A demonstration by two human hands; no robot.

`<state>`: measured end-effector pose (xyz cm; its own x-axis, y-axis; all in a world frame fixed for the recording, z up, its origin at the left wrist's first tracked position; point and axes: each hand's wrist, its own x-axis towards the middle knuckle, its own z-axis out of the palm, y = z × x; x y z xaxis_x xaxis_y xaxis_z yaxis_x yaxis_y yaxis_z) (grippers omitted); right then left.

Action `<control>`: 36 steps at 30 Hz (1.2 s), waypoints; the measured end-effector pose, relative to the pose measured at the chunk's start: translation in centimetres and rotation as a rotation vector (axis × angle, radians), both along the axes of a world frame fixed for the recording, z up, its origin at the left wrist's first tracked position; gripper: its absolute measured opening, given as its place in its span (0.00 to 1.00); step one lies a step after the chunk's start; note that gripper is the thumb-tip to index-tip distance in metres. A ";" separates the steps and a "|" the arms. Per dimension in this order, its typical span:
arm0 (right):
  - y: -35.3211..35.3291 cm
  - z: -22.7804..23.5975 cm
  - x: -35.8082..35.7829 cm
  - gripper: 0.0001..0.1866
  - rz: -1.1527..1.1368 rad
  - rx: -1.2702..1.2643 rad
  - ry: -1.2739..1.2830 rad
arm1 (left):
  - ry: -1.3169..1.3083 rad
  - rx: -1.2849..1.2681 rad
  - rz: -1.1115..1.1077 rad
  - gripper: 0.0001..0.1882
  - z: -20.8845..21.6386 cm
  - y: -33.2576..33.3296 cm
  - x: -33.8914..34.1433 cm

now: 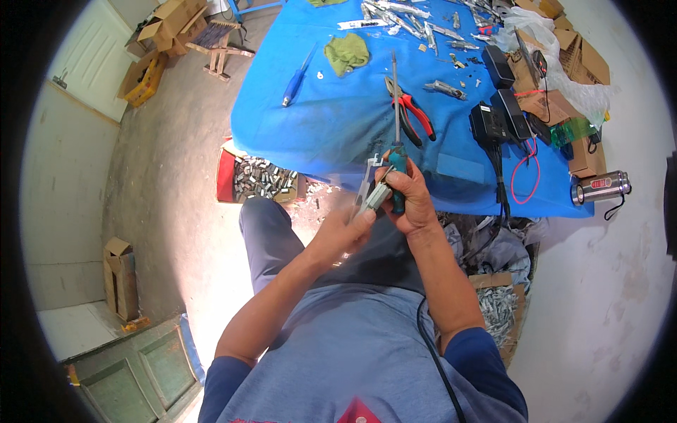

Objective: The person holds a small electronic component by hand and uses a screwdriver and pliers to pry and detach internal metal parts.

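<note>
My right hand point(415, 203) grips a screwdriver point(397, 134) by its teal handle, its long shaft pointing away over the blue table point(338, 127). The same hand's fingers also pinch a small grey metal part point(374, 194). My left hand point(343, 229) pinches the lower end of that part with thumb and fingers. Both hands are held above my lap, just in front of the table's near edge.
Red-handled pliers point(415, 113), a blue-handled screwdriver point(296, 77), a green rag point(347, 53), black power adapters point(501, 113) and several metal pieces lie on the table. A red box of metal parts point(257, 178) sits on the floor, another box point(497, 310) at my right, a metal flask point(601, 187) nearby.
</note>
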<state>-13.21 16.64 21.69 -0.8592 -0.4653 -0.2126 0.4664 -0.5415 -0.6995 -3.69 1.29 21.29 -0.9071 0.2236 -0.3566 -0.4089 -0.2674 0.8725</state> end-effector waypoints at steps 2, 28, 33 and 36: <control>-0.2 -0.7 -0.5 0.16 -0.038 -0.030 -0.025 | -0.027 0.082 0.076 0.24 0.0 0.1 -0.1; 12.9 11.6 5.4 0.23 0.273 1.122 0.484 | -0.031 -0.232 0.211 0.22 -1.5 -0.2 -6.2; 12.9 11.2 4.5 0.22 0.273 1.148 0.602 | -0.033 -0.203 0.150 0.24 -2.2 -0.6 -6.3; 12.9 11.3 4.3 0.22 0.287 1.138 0.525 | -0.044 -0.179 0.119 0.23 -2.6 -0.8 -6.4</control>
